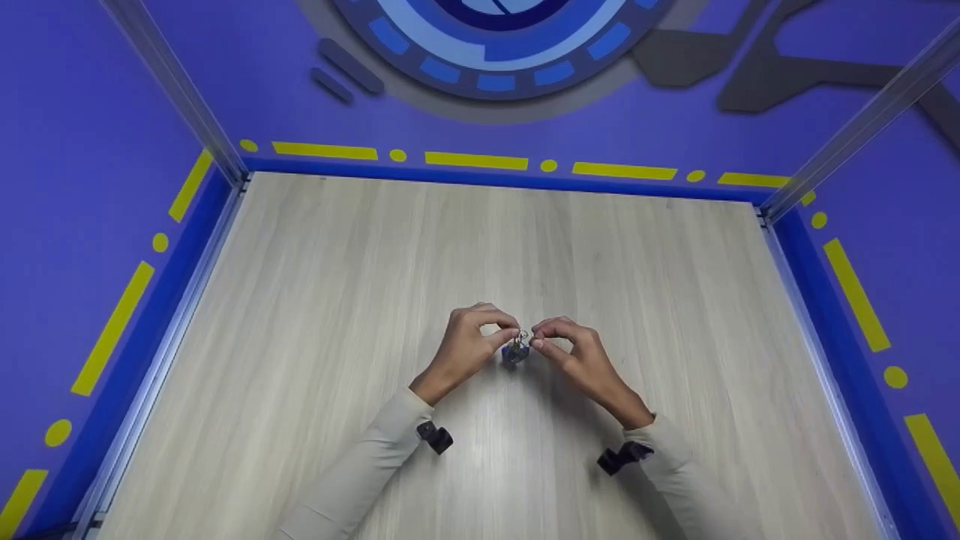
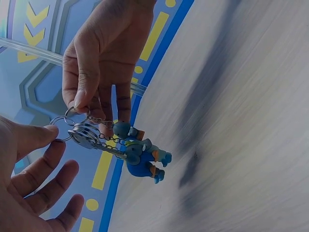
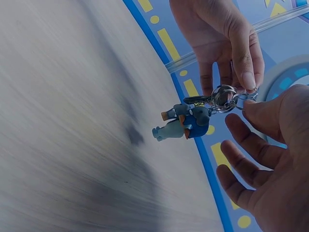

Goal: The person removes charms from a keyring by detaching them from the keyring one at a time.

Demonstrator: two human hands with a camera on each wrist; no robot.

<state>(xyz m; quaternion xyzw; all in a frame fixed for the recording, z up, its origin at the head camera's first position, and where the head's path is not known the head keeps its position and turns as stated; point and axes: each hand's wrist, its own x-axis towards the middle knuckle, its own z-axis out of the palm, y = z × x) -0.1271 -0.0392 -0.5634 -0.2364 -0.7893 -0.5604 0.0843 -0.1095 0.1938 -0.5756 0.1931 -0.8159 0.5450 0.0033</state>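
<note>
Fingers (image 2: 49, 149) of left hand (image 1: 466, 345) and right hand (image 1: 579, 354) pinching silver rings (image 2: 84, 129), small blue-grey figurines (image 2: 140, 168) (orange-trimmed) dangling from chains (image 2: 100, 121)

Both hands (image 1: 471, 345) pinch close together, the forearms (image 1: 364, 461) slanting inward.

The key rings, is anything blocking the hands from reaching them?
No, nothing visible is in the way: the left hand and the right hand already pinch the key rings. The figurine charms dangle below the fingertips, not in between.
</note>
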